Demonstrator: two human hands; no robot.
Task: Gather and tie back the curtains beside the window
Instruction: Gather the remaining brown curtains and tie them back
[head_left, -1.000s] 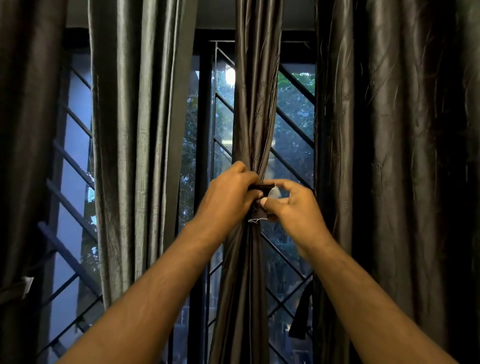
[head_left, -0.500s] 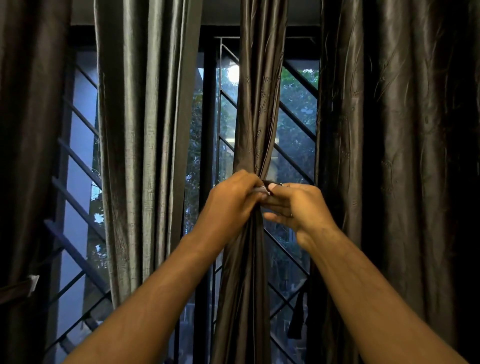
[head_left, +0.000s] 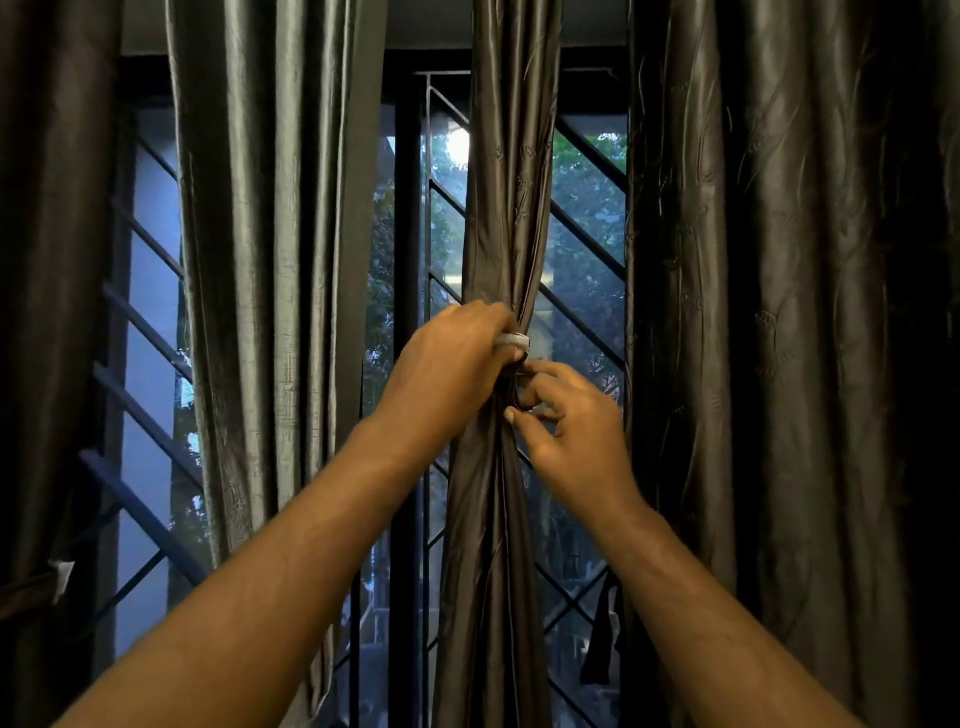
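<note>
Curtain panel (head_left: 511, 208) is hanging at mid-window, gathered into a narrow rope, long axis vertical. Left hand (head_left: 447, 379) is wrapping tight round its waist from the left, with a pale tie-back end (head_left: 512, 341) showing at the fingertips. Right hand (head_left: 571, 426) is sitting just below and to the right, fingers curled against the bundle; cannot tell whether it is pinching anything. Judging: the tie is lying crosswise above the right hand, so the left hand is nearer.

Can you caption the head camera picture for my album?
Left hand grips the gathered middle curtain and its pale tie-back; right hand pinches the bundle just beneath, before a barred window.
</note>
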